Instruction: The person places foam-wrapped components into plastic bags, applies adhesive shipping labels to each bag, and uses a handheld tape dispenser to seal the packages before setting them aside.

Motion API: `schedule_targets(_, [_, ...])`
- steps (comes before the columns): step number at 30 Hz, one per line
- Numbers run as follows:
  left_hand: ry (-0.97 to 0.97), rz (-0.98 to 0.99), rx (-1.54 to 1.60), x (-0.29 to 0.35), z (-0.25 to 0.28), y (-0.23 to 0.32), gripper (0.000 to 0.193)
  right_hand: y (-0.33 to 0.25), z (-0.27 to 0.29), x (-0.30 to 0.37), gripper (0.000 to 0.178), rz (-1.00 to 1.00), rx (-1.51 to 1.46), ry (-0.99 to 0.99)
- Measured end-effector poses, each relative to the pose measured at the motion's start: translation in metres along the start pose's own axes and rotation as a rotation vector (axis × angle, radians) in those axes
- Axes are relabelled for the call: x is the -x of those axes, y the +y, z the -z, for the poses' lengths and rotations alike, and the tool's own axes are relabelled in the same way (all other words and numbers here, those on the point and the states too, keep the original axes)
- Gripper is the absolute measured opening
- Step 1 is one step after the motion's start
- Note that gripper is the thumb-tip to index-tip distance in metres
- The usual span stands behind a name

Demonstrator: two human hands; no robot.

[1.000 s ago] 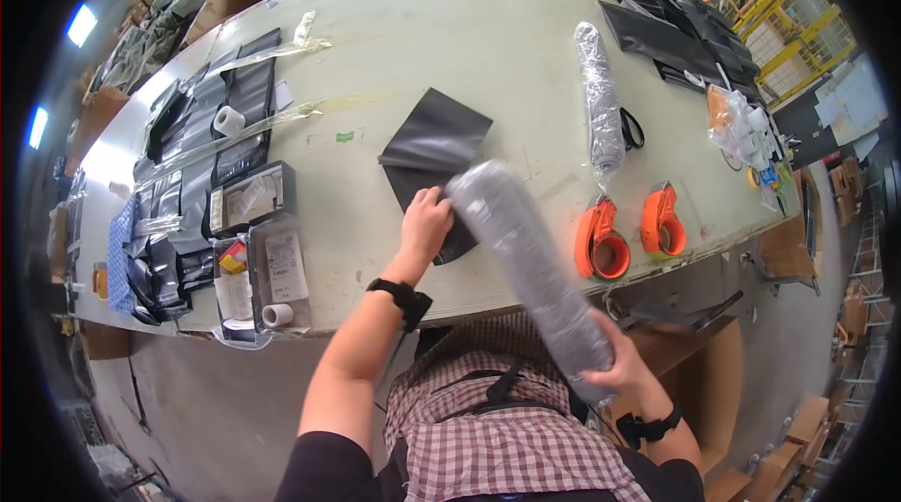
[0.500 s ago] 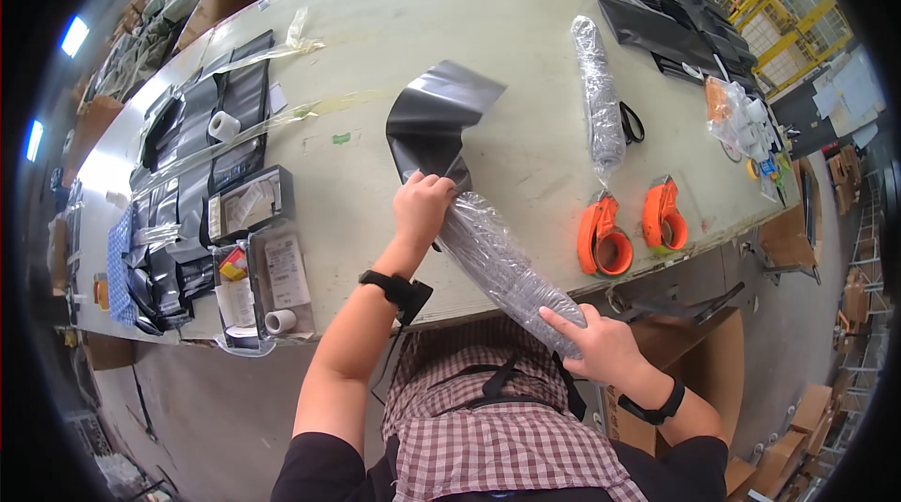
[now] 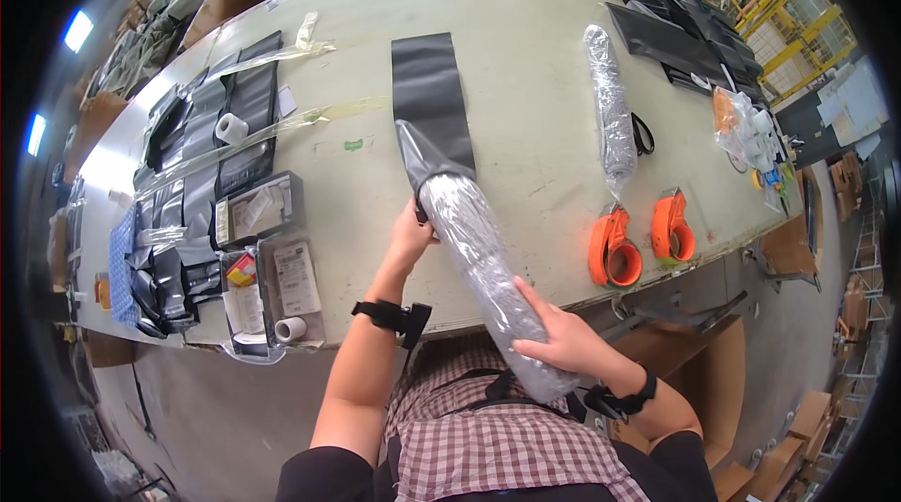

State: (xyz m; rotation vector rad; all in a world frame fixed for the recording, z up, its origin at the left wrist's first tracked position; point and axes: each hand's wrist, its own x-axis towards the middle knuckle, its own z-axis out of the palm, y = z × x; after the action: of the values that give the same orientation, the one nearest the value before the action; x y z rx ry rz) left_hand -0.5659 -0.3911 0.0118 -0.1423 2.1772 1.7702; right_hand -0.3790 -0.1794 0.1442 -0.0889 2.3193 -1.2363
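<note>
Looking down from the head camera, the person is standing at the near edge of a long pale table [image 3: 526, 70] and working a long roll [image 3: 488, 267] wrapped in clear plastic into a dark grey bag [image 3: 434, 113]. The roll is lying slantwise, its far end tucked inside the bag's open mouth and its near end reaching past the table edge toward the person's checked shirt [image 3: 488, 436]. The bag is lying flat on the table beyond the roll, stretching away from the person.

The left hand [image 3: 410, 237] is curling around the bag's mouth where it meets the roll, fingers closed on the bag's edge. The right hand [image 3: 558, 342] is lying over the lower part of the roll, fingers spread and bent around it, pressing it from the side rather than fully closing. Both wrists are wearing black straps.

To the right, a second wrapped roll [image 3: 612, 117] is lying on the table well apart from the hands, with two orange tape dispensers [image 3: 643, 239] standing just below it near the table edge. Flat black bags [image 3: 676, 33] are lying in a stack at the far right corner. On the left, more dark bags [image 3: 230, 127], a small white tape roll [image 3: 231, 128] and printed sheets [image 3: 282, 277] are lying in rows.
</note>
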Motion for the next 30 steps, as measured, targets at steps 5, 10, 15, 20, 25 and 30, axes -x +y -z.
schedule_targets(5, [-0.206,0.169,-0.275,-0.023,0.030,-0.005,0.027,-0.003,-0.045,-0.056,0.092,-0.078,0.183,-0.047])
schedule_targets(10, [0.146,0.043,0.083,-0.028,0.051,0.007,0.040,0.007,-0.059,-0.061,0.092,-0.048,0.198,-0.071])
schedule_targets(15, [0.048,0.128,0.077,-0.058,0.051,0.012,0.044,0.008,-0.062,-0.068,0.093,-0.003,0.095,-0.047])
schedule_targets(20, [0.025,0.033,-0.028,-0.052,0.047,-0.002,0.023,0.013,-0.061,-0.071,0.091,0.051,0.061,-0.013])
schedule_targets(25, [0.012,-0.298,-0.577,-0.032,0.057,-0.028,0.017,0.023,-0.047,-0.099,0.070,0.149,-0.019,-0.109])
schedule_targets(30, [0.021,0.050,-0.362,-0.035,0.052,0.002,0.022,0.049,0.014,-0.221,0.021,0.264,-0.065,0.571])
